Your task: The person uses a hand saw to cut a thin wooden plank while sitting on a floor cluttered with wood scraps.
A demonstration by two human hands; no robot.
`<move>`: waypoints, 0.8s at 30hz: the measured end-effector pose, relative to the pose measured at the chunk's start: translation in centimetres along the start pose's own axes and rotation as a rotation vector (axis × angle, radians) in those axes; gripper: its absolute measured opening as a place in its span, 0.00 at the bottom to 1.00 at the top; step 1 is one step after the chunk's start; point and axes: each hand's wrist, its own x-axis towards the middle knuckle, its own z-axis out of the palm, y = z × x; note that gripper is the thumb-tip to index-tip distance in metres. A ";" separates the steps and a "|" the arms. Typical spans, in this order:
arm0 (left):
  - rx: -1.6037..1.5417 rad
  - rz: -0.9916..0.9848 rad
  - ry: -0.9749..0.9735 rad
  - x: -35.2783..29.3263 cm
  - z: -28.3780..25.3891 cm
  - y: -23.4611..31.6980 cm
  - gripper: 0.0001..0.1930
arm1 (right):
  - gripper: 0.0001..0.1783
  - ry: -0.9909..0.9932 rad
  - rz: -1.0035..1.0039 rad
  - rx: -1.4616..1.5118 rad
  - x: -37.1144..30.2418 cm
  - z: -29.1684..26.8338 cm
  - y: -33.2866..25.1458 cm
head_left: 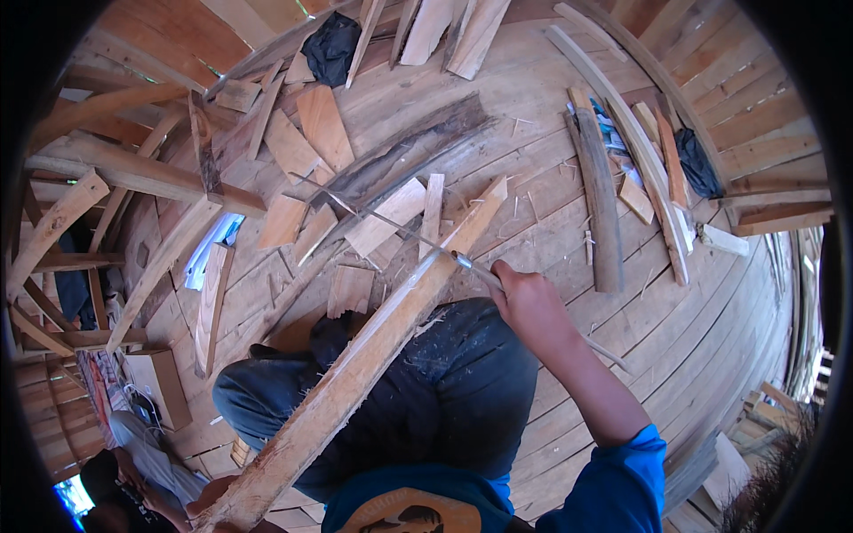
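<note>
A long, rough-edged wooden plank point(364, 351) slants across my lap, from the lower left up to the far middle. My right hand point(522, 298) is closed around the long, thin wooden handle of a knife. The knife's narrow blade point(382, 218) crosses the plank near its far end and points to the upper left. The rear of the handle sticks out past my wrist to the right. At the lower edge my left hand point(211, 496) grips the near end of the plank; it is dark and mostly hidden behind the wood.
Wood offcuts point(388, 216) and shavings lie on the board floor point(569, 355) ahead. A grey, weathered pole point(597, 204) and long curved strips lie to the right. Curved timber frames point(160, 266) stand at the left. Another person point(160, 457) sits at the lower left, near a cardboard box point(160, 386).
</note>
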 end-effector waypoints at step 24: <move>0.320 -0.062 -0.259 -0.2 5.7 1.3 0.36 | 0.25 -0.159 0.261 0.455 -2.0 -1.8 1.1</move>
